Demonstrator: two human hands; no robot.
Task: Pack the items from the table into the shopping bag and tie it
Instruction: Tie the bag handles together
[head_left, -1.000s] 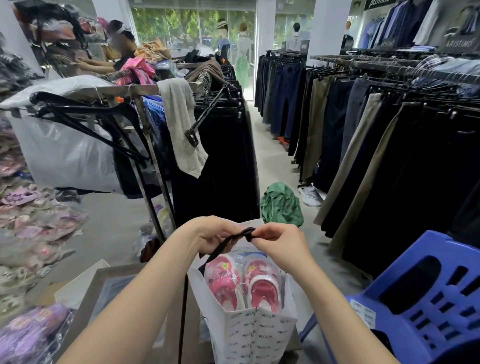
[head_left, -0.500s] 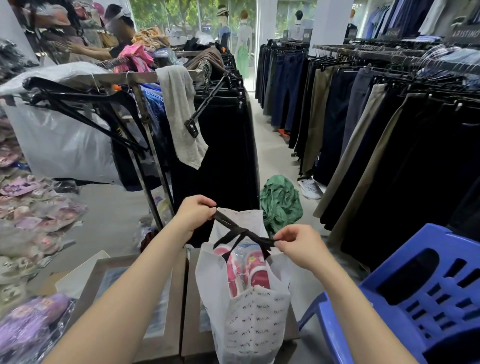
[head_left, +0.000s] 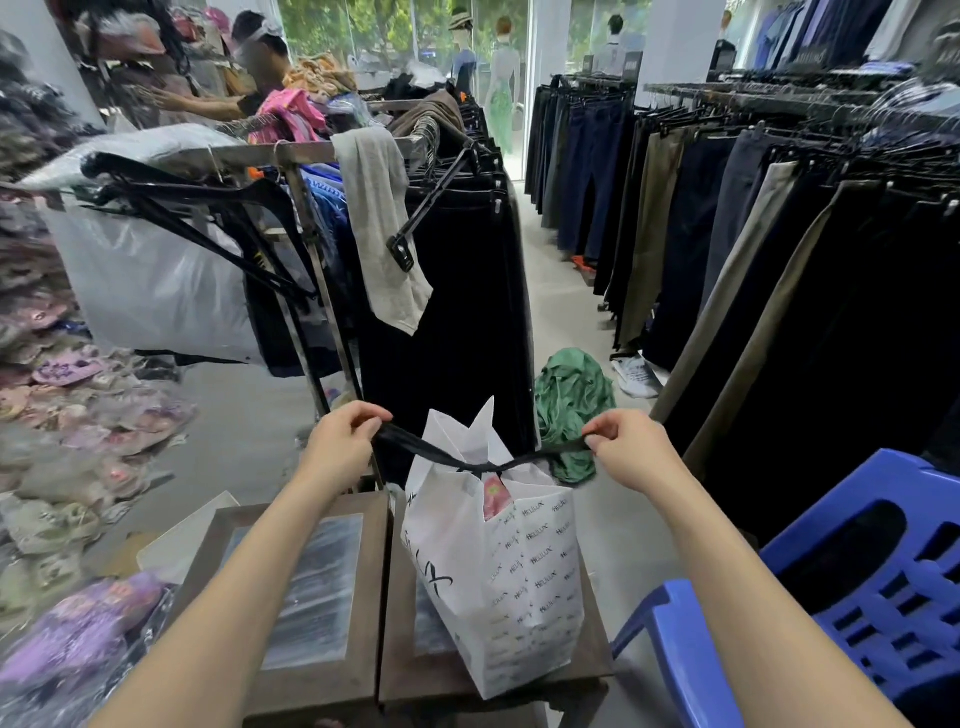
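A white printed shopping bag (head_left: 509, 582) stands on a brown table (head_left: 415, 670). A black ribbon (head_left: 441, 454) crosses over its mouth and is drawn into a knot at the middle. My left hand (head_left: 345, 441) pinches the ribbon's left end, up and left of the bag. My right hand (head_left: 628, 449) pinches the right end, up and right of the bag. The ribbon is stretched taut between them. A bit of the pink item (head_left: 496, 493) shows through the nearly closed mouth.
A blue plastic chair (head_left: 852, 597) stands at the right. Ahead is a clothes rack (head_left: 311, 156) with dark trousers. Wrapped sandals (head_left: 78, 415) pile up at the left. A green cloth (head_left: 571, 395) lies on the aisle floor. A person stands at the far left.
My hands have moved apart, left hand leftward and right hand rightward, pulling the black ribbon tight. The bag's mouth has closed over the pink shoes.
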